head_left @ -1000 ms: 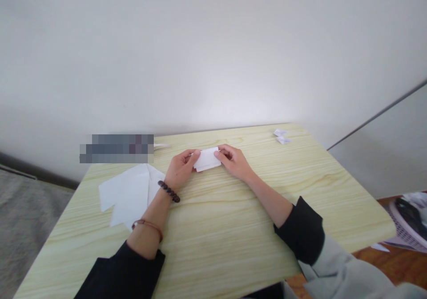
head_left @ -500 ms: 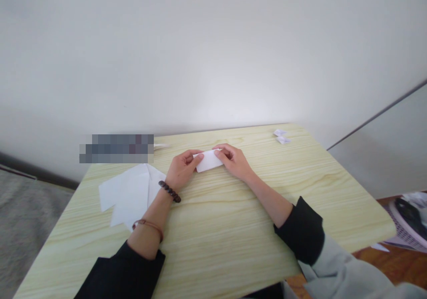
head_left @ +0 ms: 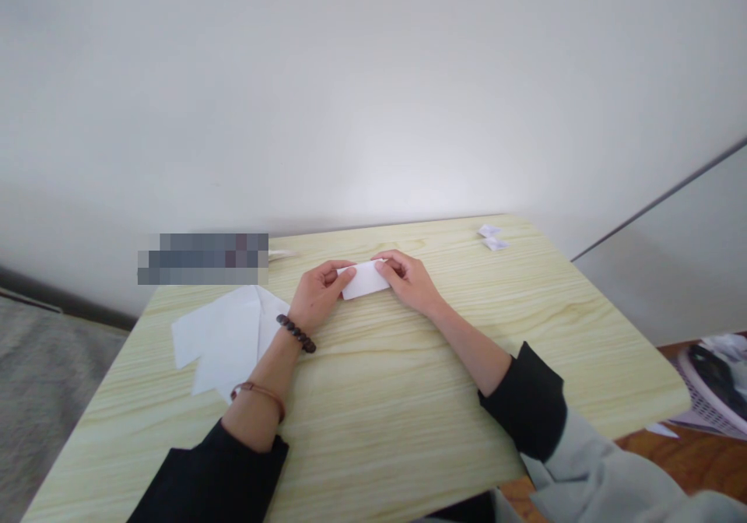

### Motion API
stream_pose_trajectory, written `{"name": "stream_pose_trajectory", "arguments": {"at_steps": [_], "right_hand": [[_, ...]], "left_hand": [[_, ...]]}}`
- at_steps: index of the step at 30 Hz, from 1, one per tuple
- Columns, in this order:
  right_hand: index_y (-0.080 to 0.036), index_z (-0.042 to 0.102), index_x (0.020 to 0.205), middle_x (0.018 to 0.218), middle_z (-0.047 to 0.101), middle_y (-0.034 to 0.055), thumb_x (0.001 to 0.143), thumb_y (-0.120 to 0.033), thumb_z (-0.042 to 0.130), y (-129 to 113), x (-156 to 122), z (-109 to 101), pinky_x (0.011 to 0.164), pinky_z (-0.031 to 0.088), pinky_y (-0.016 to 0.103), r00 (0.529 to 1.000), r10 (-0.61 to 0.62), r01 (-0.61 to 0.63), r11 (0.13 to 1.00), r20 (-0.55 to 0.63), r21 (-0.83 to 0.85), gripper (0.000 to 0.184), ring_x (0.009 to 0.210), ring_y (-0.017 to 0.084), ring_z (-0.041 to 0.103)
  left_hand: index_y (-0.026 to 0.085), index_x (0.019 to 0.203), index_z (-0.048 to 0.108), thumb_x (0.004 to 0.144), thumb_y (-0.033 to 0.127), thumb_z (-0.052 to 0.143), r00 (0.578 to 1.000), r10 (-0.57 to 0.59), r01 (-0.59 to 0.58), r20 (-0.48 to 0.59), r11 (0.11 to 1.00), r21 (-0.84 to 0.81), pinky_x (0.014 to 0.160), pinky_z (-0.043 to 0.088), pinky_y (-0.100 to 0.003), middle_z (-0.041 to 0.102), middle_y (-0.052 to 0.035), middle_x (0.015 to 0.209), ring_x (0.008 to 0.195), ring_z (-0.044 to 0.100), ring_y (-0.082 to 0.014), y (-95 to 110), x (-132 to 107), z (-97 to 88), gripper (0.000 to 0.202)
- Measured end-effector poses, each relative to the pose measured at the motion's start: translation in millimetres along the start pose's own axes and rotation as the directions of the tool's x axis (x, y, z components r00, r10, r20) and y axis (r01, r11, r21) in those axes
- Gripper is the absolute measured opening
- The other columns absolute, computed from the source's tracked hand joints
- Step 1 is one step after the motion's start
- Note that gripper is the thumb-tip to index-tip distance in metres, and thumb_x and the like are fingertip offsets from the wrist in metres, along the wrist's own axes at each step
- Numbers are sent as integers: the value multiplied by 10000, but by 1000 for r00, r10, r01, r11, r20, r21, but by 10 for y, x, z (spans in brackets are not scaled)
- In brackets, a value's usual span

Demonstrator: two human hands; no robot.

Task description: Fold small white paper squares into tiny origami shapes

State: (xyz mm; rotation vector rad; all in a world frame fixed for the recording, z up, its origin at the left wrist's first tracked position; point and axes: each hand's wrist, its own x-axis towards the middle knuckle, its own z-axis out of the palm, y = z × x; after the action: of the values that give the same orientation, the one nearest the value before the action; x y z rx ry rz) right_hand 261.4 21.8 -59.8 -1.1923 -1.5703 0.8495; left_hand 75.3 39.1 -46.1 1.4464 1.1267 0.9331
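A small folded white paper (head_left: pixel 365 280) lies flat on the pale wooden table (head_left: pixel 397 398), far middle. My left hand (head_left: pixel 318 297) pinches its left end, thumb on top and fingers curled. My right hand (head_left: pixel 412 280) pinches the right end the same way. Both hands press the paper down against the tabletop. A dark bead bracelet and a thin brown band sit on my left wrist.
Several loose white paper sheets (head_left: pixel 225 340) lie on the table to the left of my left forearm. Two small folded paper pieces (head_left: pixel 492 237) rest near the far right corner. A white wall stands just behind the table. A basket (head_left: pixel 715 387) sits on the floor at right.
The paper, held with its top flap slightly raised a second ago, now lies flatter and narrower under both hands. The hands have barely shifted.
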Motion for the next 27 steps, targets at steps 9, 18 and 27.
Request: {"name": "stream_pose_trajectory", "arguments": {"at_steps": [9,18,27], "right_hand": [[-178,617,978,610,550,-20,851,-405,518,-20,-4,-4,507,362,232,1000,0,0,1000,0,0,278,534,106,469],[-184,620,971,599,543,-23,852,-418,512,-10,-4,-5,506,361,234,1000,-10,10,1000,-3,-24,284,529,108,466],[-181,624,964,597,540,-22,851,-411,512,-5,-4,-6,501,351,234,1000,-2,2,1000,-5,-23,279,524,107,462]], "left_hand": [[132,986,657,676,555,678,1000,6,-6,15,1000,-12,586,480,-243,687,-41,738,636,597,-142,-8,-1,-4,525],[135,977,657,634,574,696,1000,-9,9,7,1000,-16,598,499,-255,697,-40,756,651,612,-151,19,-3,5,558],[131,988,666,662,553,690,1000,-16,16,10,999,-32,596,492,-246,711,-56,787,655,611,-150,-16,9,-3,534]]}}
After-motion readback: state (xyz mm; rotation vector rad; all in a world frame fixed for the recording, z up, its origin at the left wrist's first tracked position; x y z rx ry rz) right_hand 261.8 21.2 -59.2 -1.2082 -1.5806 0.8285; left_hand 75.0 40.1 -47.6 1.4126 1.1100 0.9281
